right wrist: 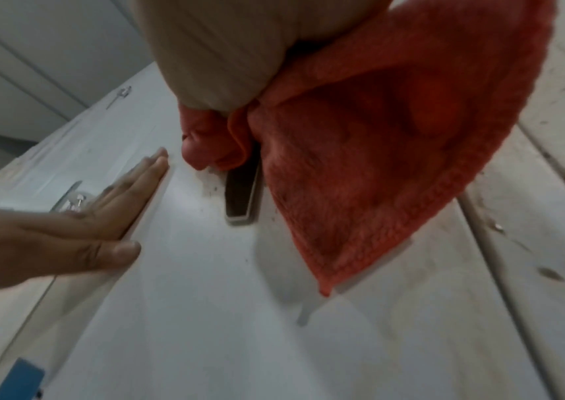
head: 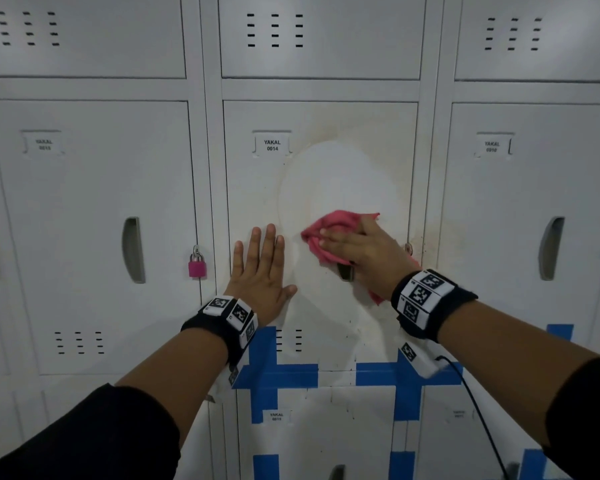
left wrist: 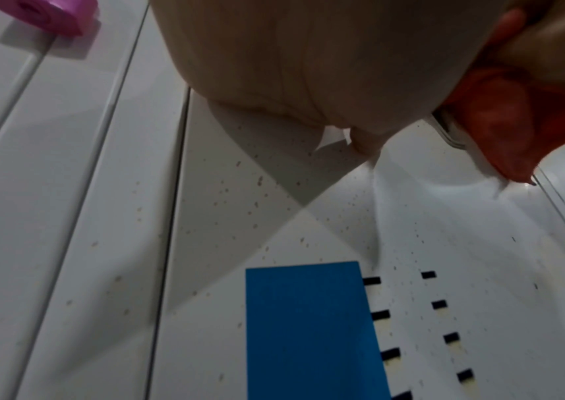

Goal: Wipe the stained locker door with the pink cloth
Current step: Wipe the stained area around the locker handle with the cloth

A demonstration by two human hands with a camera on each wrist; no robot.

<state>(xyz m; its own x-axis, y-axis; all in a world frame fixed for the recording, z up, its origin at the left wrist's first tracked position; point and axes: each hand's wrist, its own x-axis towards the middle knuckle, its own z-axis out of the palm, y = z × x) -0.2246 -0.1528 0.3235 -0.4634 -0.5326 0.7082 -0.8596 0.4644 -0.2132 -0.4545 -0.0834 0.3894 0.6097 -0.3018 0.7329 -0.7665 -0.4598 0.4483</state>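
The stained locker door (head: 326, 168), labelled YAKAL 0014, shows a cleaner pale oval ringed by yellowish stain, with brown specks lower down (left wrist: 257, 189). My right hand (head: 361, 251) holds the bunched pink cloth (head: 333, 230) and presses it on the door just above the recessed handle (head: 345, 271). In the right wrist view the pink cloth (right wrist: 376, 148) hangs from under the palm beside the handle slot (right wrist: 243, 189). My left hand (head: 260, 265) lies flat on the door's left edge with its fingers spread and straight, also visible as the left hand (right wrist: 102, 216).
A pink padlock (head: 197, 266) hangs on the neighbouring locker to the left. Blue tape strips (head: 267, 372) mark the door's lower corners and the locker below. A black cable (head: 478, 417) trails from my right wrist. More grey lockers surround the door.
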